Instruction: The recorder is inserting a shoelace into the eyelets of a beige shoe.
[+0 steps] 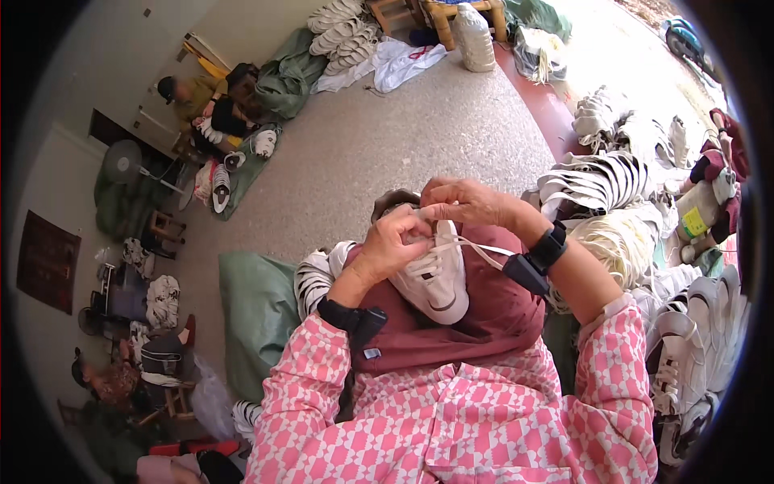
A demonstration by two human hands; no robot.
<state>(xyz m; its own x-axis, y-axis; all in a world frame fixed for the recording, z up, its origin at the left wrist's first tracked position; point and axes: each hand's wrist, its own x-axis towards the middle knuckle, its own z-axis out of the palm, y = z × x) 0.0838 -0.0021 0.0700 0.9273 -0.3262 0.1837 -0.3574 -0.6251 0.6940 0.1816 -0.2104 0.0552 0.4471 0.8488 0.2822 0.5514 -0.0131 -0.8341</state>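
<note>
A white sneaker (436, 292) rests on the maroon cloth over my lap, its toe toward me. My left hand (393, 244) is closed on the sneaker's upper beside the eyelets. Across the shoe's opening, my right hand (465, 202) pinches with thumb and forefinger close to the left fingertips. From the eyelets a flat white shoelace (482, 245) loops out to the right, below my right wrist. The lace end at the fingertips is mostly hidden by the fingers.
White shoe uppers (592, 184) and a bundle of cream laces (614, 242) are heaped at my right, with sneakers (685, 355) nearer. More uppers (314, 278) and a green sack (254, 319) lie at my left. Other people sit working along the left side and far right.
</note>
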